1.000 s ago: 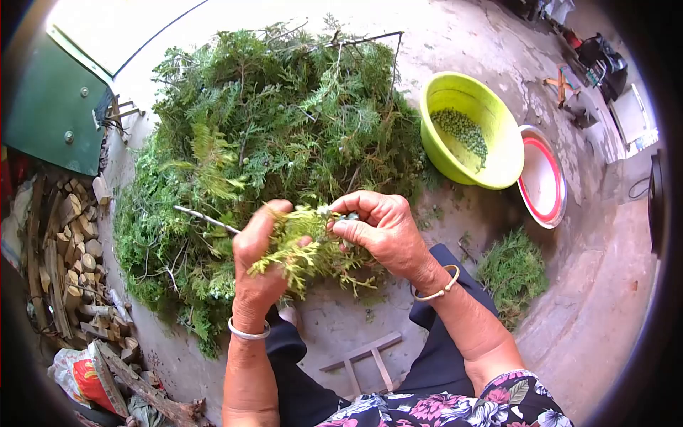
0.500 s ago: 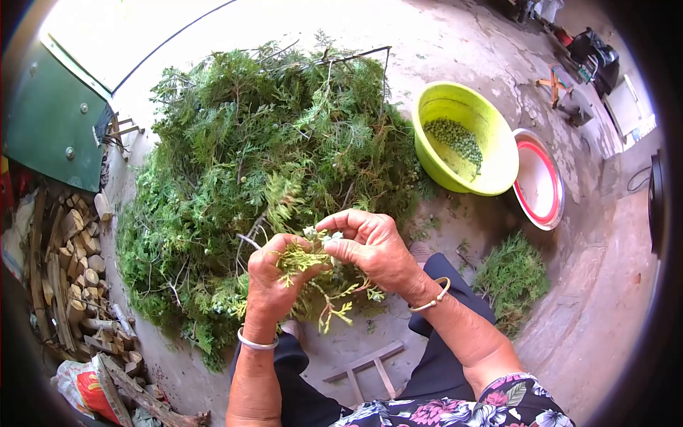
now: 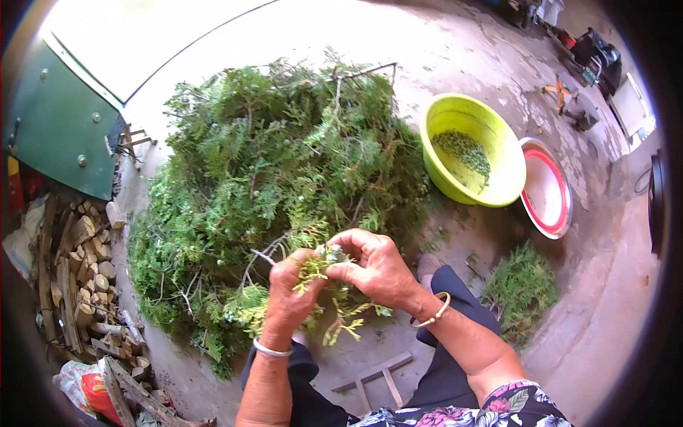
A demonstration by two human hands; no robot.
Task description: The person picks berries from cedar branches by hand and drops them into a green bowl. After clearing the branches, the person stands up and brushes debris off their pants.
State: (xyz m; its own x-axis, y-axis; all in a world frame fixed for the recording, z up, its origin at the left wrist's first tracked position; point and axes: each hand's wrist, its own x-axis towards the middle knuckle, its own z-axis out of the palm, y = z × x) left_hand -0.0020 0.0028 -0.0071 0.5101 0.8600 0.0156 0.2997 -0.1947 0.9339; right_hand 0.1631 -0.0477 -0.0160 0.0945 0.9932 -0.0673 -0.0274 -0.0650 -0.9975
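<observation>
My left hand [image 3: 290, 288] is closed around a yellow-green cypress sprig [image 3: 346, 326], whose lower tips hang below my fingers. Close against it, my right hand [image 3: 380, 269] pinches with thumb and forefinger at pale green cypress cones [image 3: 333, 252] on the sprig. The exact contact at the fingertips is partly hidden. Beyond both hands spreads a large heap of cut cypress branches [image 3: 270, 153], with small cones among its leaves. To the right of the heap, a lime-green basin [image 3: 506, 153] contains a pile of green cones [image 3: 462, 153].
A red-rimmed basin [image 3: 565, 206] leans beside the green one. Loose cypress twigs [image 3: 523, 288] lie at right. Between my legs is a wooden frame [image 3: 377, 381]. Split firewood [image 3: 85, 285] is stacked at left below a green panel [image 3: 64, 121].
The view has tilted, so the surroundings appear lower and slightly right. Both hands stay together at the sprig, and the right thumb and forefinger are closer together at the cones.
</observation>
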